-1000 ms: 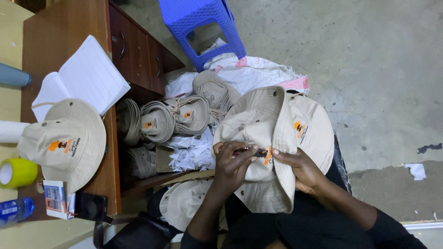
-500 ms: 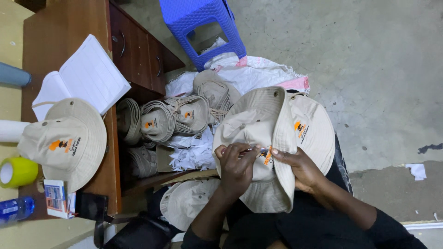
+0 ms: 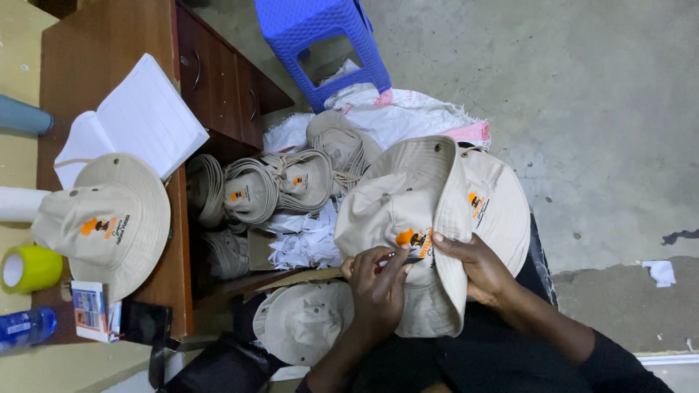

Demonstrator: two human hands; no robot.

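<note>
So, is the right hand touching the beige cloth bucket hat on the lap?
Touching: the head view shows the right hand pressing its fingers on the beige hat.

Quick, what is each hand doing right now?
Left hand: fingers pinched at the beige bucket hat, beside its orange emblem.
Right hand: closed on that hat's brim.

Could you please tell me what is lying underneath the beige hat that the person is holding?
Under the held beige hat a second beige hat shows on its right side, its orange emblem visible. The left hand and right hand press on the top hat. Whatever lies beneath both hats is covered.
</note>
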